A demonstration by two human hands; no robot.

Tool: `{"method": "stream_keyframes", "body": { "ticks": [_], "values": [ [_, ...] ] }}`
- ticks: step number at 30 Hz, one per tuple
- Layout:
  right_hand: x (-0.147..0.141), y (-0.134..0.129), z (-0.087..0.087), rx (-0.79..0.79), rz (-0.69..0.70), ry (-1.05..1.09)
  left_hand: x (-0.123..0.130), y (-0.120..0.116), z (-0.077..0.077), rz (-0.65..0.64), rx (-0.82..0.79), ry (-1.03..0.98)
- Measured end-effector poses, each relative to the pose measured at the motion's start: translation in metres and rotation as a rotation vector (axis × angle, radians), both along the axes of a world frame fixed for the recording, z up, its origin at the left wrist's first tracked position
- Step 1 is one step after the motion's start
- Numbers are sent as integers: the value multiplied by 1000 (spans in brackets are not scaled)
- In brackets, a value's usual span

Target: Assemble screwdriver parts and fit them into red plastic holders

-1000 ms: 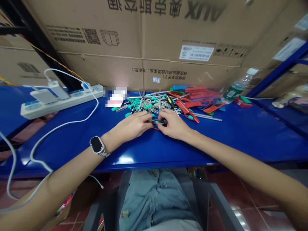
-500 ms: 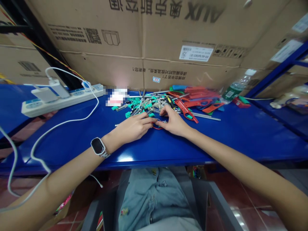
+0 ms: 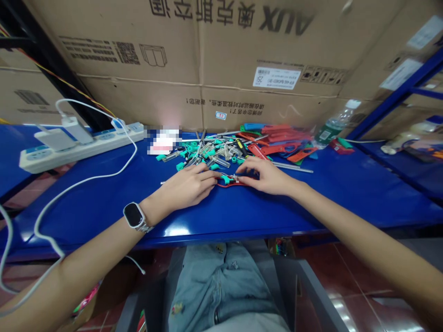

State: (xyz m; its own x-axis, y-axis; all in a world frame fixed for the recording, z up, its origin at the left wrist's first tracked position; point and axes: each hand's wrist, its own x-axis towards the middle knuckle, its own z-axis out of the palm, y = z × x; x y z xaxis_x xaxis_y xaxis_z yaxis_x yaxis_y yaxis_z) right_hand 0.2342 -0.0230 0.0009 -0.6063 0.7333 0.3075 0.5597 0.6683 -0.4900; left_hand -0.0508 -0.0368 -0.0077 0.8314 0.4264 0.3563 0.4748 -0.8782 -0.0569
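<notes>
My left hand [image 3: 189,185], with a smartwatch [image 3: 134,216] on its wrist, rests on the blue table [image 3: 221,212] and pinches the left end of a small red holder [image 3: 231,182]. My right hand [image 3: 268,175] lies over the holder's right end, fingertips on a teal-tipped metal bit [image 3: 228,178] set in it. Just behind both hands lies a heap of teal-and-clear small screwdrivers [image 3: 207,152].
A pile of red, blue and orange plastic holders [image 3: 280,140] lies at the back right, beside a plastic bottle [image 3: 334,123]. A white power strip [image 3: 76,145] with chargers and a white cable [image 3: 79,180] sits left. Cardboard boxes [image 3: 214,60] wall the back.
Both hands stayed together on the red holder. My right hand slid a little to the right along it, so the teal-tipped bit between the hands now shows.
</notes>
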Motion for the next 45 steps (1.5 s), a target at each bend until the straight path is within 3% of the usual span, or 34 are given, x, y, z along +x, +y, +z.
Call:
{"method": "stream_keyframes", "body": {
  "ticks": [6, 13, 24, 27, 31, 39, 45],
  "values": [
    [9, -2, -10, -61, 33, 29, 12, -6, 2, -7, 82, -5],
    [12, -4, -12, -22, 36, 31, 27, -3, -7, -9, 102, 34],
    [-3, -14, 23, 165, -21, -527, 35, -3, 2, 24, 26, 82],
    [-7, -19, 27, 202, -22, -592, 35, -4, 1, 29, 25, 78],
    [-6, -20, 19, 242, -47, -508, 34, -5, -3, 29, 23, 65],
    [-10, -14, -15, 190, -170, -129, 32, -5, -8, 18, 60, 0],
    [-19, -12, -20, 89, -287, -73, 31, -6, -9, 34, 80, -56]
  ]
}}
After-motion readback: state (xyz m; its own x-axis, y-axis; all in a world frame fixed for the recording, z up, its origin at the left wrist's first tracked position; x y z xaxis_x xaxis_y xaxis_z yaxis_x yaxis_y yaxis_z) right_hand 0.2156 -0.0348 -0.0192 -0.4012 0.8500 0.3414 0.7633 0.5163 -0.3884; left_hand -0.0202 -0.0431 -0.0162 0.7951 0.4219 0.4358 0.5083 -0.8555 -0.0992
